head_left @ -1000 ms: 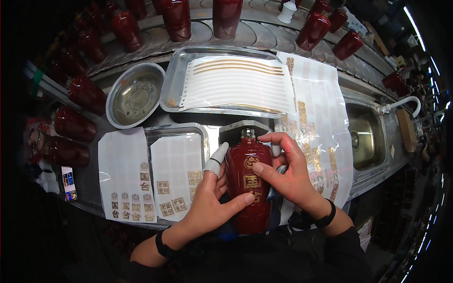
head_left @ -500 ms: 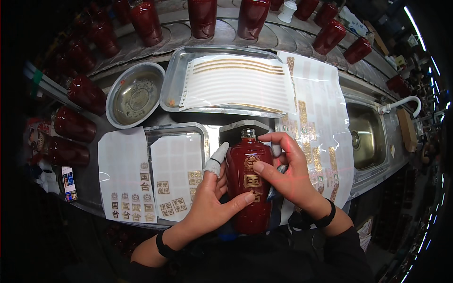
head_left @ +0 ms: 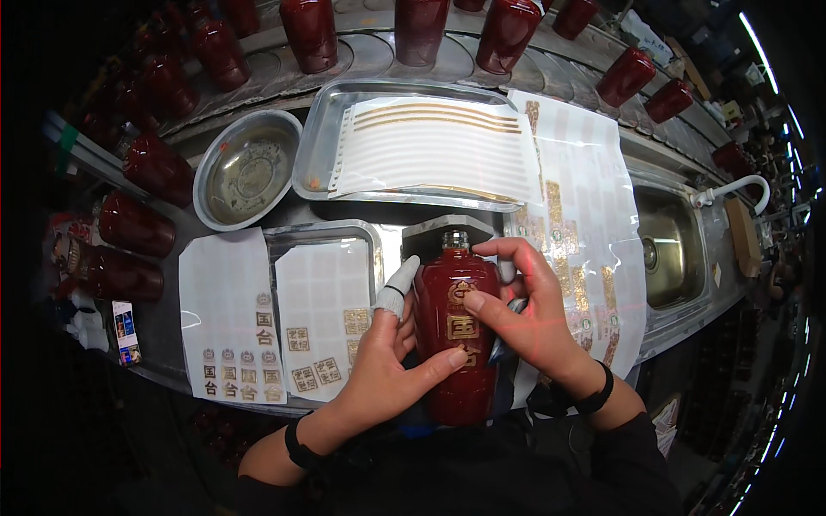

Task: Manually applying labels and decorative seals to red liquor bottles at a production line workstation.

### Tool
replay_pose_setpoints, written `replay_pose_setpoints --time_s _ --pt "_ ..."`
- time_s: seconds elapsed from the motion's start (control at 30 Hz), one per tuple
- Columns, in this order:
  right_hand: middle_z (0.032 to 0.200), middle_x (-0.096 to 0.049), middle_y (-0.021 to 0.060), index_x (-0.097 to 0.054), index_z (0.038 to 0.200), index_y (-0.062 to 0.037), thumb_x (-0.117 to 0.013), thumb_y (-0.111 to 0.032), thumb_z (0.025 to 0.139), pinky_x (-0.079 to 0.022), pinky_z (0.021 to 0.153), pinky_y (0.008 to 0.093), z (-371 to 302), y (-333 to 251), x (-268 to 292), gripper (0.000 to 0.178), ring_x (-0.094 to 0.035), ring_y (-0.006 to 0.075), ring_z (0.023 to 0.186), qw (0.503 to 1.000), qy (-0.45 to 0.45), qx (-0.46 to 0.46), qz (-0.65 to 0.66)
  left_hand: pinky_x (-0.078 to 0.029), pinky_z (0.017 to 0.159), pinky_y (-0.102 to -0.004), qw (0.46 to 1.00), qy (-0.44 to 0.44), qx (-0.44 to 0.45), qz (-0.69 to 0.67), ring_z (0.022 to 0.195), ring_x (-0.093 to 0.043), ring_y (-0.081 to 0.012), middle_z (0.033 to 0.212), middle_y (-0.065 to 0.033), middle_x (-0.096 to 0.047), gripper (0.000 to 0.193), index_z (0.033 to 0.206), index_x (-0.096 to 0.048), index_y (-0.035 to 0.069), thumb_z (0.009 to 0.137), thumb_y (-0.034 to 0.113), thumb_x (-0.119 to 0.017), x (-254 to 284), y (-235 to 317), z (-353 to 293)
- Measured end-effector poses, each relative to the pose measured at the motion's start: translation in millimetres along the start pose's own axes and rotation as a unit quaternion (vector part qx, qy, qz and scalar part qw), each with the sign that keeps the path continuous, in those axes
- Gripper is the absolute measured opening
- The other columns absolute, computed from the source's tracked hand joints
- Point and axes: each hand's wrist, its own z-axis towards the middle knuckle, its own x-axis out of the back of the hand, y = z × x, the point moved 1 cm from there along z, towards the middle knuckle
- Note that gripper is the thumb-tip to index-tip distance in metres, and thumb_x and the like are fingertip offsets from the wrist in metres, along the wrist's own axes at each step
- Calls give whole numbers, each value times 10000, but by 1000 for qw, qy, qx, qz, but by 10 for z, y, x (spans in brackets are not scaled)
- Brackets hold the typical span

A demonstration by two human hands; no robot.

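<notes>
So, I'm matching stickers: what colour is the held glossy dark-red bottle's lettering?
Gold lettering, in the head view.

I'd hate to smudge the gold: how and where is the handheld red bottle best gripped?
Probably cup the red bottle by its broad sides, left hand from the left, right hand from the right: its neck is narrow, and gold decoration runs down its front.
</notes>
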Motion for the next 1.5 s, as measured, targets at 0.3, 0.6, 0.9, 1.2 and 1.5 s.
replay_pose_setpoints --time_s 0.3,0.6,0.9,1.2,1.5 --pt "1036 -568 97 -585 1165 -27 -781 -194 815 -520 676 234 36 3 7 435 -600 117 857 1000 5 8 26 -324 1149 -412 1000 -6 -12 6 1428 -324 -295 1560 -243 -210 1006 1536 6 -7 856 71 -732 -2 15 43" --pt "1041 -585 83 -591 1159 -22 -776 -225 826 -490 672 224 111 35 43 432 -573 98 823 999 -5 16 52 -321 1150 -413 1000 -9 -27 -2 1427 -322 -296 1557 -251 -204 1017 1523 9 -41 849 82 -743 5 14 98" --pt "1043 -577 91 -593 1152 -24 -780 -237 824 -508 689 239 159 -8 41 435 -578 113 860 999 7 23 47 -318 1152 -418 999 1 -33 0 1424 -322 -301 1553 -250 -212 1015 1518 7 -52 848 82 -744 -1 35 140" --pt "1040 -563 103 -593 1157 -27 -782 -229 819 -514 679 233 195 7 72 436 -577 113 871 999 6 24 23 -296 1162 -420 999 -11 -32 -3 1438 -299 -296 1569 -233 -197 997 1536 1 -8 857 58 -726 32 31 163" --pt "1025 -565 93 -598 1154 -31 -786 -224 809 -509 675 232 218 -52 74 439 -575 108 849 998 6 24 52 -300 1162 -409 997 -32 -44 -57 1448 -285 -279 1583 -215 -190 970 1539 6 3 871 23 -698 71 30 183"
